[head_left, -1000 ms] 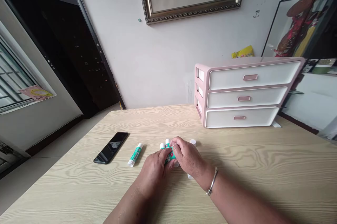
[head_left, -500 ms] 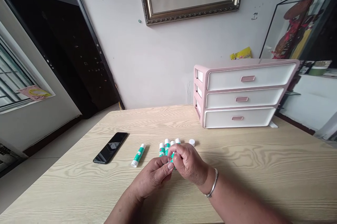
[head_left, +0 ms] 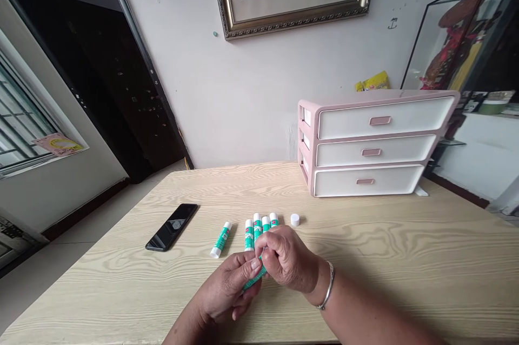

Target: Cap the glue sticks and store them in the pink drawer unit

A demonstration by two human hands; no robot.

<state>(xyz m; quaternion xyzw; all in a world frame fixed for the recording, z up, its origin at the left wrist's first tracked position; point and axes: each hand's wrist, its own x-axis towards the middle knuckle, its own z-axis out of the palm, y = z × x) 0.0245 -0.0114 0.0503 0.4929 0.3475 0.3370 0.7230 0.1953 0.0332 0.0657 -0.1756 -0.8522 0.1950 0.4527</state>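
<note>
A green-and-white glue stick [head_left: 255, 277] is pinched at a slant between the pressed fingers [head_left: 244, 268] of the left hand [head_left: 225, 292] and the right hand [head_left: 288, 258], just in front of a row of four similar glue sticks [head_left: 259, 229]. A white cap [head_left: 295, 219] is placed right of the row, and a fifth glue stick [head_left: 221, 239] left of it, on the wooden surface [head_left: 385, 280].

Bright daylight from the window [head_left: 20, 123] at left. Soft shadows fall right of the left hand [head_left: 227, 288] and right hand [head_left: 287, 258] on the tabletop [head_left: 405, 237]; edges bow, no blur.
</note>
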